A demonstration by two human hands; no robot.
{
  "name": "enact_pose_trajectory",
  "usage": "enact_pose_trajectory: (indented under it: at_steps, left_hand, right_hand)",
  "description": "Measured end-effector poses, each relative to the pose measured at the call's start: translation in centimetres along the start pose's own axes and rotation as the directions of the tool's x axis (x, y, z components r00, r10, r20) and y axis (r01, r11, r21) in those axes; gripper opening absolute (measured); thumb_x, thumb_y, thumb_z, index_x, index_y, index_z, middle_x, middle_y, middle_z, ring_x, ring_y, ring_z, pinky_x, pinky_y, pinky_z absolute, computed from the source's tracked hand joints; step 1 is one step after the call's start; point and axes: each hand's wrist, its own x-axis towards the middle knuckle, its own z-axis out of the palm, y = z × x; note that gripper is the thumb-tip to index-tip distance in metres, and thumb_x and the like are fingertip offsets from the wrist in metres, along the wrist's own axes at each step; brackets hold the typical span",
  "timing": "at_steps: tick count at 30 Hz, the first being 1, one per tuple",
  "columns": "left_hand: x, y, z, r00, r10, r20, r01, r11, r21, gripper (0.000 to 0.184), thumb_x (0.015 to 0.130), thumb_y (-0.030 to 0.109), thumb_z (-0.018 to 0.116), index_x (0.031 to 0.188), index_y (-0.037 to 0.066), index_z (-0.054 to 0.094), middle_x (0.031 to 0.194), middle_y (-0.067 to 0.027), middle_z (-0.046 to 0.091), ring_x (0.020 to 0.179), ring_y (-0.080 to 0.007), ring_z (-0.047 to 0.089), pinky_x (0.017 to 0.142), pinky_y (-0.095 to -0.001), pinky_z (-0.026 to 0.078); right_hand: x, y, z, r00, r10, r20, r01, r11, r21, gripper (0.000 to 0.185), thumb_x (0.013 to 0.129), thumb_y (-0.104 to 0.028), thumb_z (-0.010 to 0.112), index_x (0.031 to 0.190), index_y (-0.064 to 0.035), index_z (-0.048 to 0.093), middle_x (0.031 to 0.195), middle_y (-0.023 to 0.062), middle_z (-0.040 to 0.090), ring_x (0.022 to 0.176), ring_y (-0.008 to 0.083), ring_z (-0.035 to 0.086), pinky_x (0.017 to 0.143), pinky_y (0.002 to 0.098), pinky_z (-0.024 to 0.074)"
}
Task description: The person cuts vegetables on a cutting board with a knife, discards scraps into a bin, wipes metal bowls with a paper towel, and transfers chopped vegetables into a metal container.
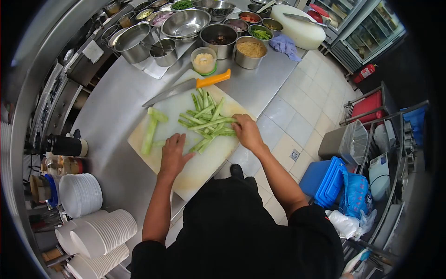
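On a worn white cutting board point(139, 132) lies a loose pile of pale green vegetable strips point(209, 120), perhaps cucumber or celery. My right hand point(248, 133) is at the pile's right end, its bent fingers closed on the strip ends. My left hand point(173, 156) rests on the board left of the pile, thumb apart from the fingers, holding nothing. A small strip lies by its fingertips. Longer, thicker green pieces point(149, 132) sit at the board's left side. A knife with an orange handle point(213, 78) lies across the far edge, blade pointing left.
Behind the board stand a tub of yellowish bits point(203, 60), a pot of shredded food point(251, 50) and several metal bowls point(186, 23). A second knife point(297, 17) lies on a round white block point(283, 30). Stacked white bowls point(104, 232) are at lower left; a blue bin point(320, 179) is right.
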Motion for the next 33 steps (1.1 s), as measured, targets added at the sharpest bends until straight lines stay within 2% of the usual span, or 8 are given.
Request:
enact_pose_trajectory:
  at_steps: [7,12,15,16,20,24,27,33]
  left_hand:
    - [0.9,-2.6,1.8,0.998,-0.064,-0.021,0.06,0.988,-0.142,0.026,0.079,0.009,0.067,0.103,-0.001,0.061,0.099,-0.0159,0.056,0.091,-0.0311,0.055,0.082,-0.0365,0.045]
    - [5.5,-0.3,2.0,0.915,-0.402,-0.027,0.286,0.695,-0.66,0.033,0.085,0.02,0.065,0.105,-0.005,0.059,0.097,-0.0197,0.058,0.095,-0.031,0.056,0.085,-0.0384,0.044]
    - [5.4,-0.7,5.5,0.909,-0.198,-0.367,0.08,0.946,-0.313,0.054,0.084,0.029,0.067,0.117,-0.01,0.05,0.116,-0.0266,0.051,0.11,-0.0355,0.049,0.094,-0.0397,0.039]
    - [4.5,0.2,5.1,0.937,-0.243,-0.252,0.135,0.915,-0.381,0.081,0.083,0.039,0.065,0.131,-0.016,0.029,0.136,-0.0342,0.028,0.128,-0.0452,0.027,0.107,-0.0475,0.024]
    - [2.3,3.4,8.3,0.918,-0.29,-0.272,0.233,0.946,-0.224,0.1,0.082,0.054,0.058,0.14,-0.01,0.007,0.143,-0.036,0.012,0.135,-0.0498,0.007,0.108,-0.0588,0.004]
    - [5.6,5.5,9.0,0.864,-0.365,-0.346,0.297,0.925,-0.236,0.091,0.086,0.053,0.051,0.141,-0.007,0.011,0.142,-0.0349,0.015,0.135,-0.0488,0.01,0.109,-0.0575,0.007]
    - [6.9,5.7,8.9,0.862,-0.379,-0.335,0.315,0.921,-0.231,0.084,0.088,0.051,0.05,0.141,-0.005,0.017,0.142,-0.0338,0.018,0.134,-0.0486,0.012,0.109,-0.0574,0.008]
    - [8.8,6.7,10.6,0.807,-0.409,-0.426,0.328,0.91,-0.253,0.064,0.092,0.041,0.046,0.138,-0.001,0.031,0.141,-0.0324,0.02,0.133,-0.0482,0.015,0.109,-0.0571,0.011]
  right_hand:
    - [2.0,-2.3,-5.5,0.905,0.251,0.343,-0.313,0.94,0.138,0.015,0.083,-0.012,0.061,0.092,-0.0007,0.064,0.077,0.0139,0.059,0.068,0.0203,0.055,0.065,0.0326,0.0452]
    - [4.1,-3.7,-5.7,0.898,0.235,0.372,-0.321,0.928,0.19,0.017,0.086,-0.015,0.058,0.094,-0.0006,0.064,0.071,0.0125,0.06,0.068,0.0186,0.055,0.065,0.0306,0.0455]
    - [7.1,-1.8,-3.4,0.908,0.081,0.411,-0.138,0.984,0.111,0.021,0.088,-0.019,0.057,0.096,-0.0006,0.064,0.082,0.015,0.064,0.078,0.0231,0.059,0.074,0.0333,0.0465]
    - [8.2,-0.9,-2.6,0.932,-0.008,0.363,-0.014,0.998,0.058,0.027,0.088,-0.025,0.057,0.099,-0.0013,0.064,0.09,0.0163,0.064,0.087,0.0265,0.058,0.08,0.0368,0.0451]
    - [9.5,0.6,3.2,0.97,-0.207,0.127,0.224,0.965,-0.137,0.048,0.086,-0.045,0.055,0.112,-0.0054,0.06,0.113,0.018,0.06,0.111,0.0335,0.051,0.096,0.0437,0.0374]
    - [8.4,-2.3,3.1,0.898,-0.155,0.411,0.153,0.987,0.037,0.057,0.087,-0.05,0.052,0.12,-0.0038,0.057,0.121,0.0174,0.057,0.116,0.0321,0.049,0.102,0.0403,0.0334]
    - [9.2,0.1,1.5,0.963,-0.171,0.207,0.167,0.985,0.037,0.056,0.088,-0.048,0.052,0.12,-0.0018,0.056,0.122,0.0179,0.056,0.118,0.0324,0.047,0.103,0.0402,0.0326]
    - [10.0,3.7,2.1,0.891,-0.242,0.385,0.186,0.966,0.177,0.06,0.09,-0.046,0.051,0.134,-0.0058,0.043,0.144,0.0198,0.032,0.134,0.0332,0.029,0.109,0.0388,0.0253]
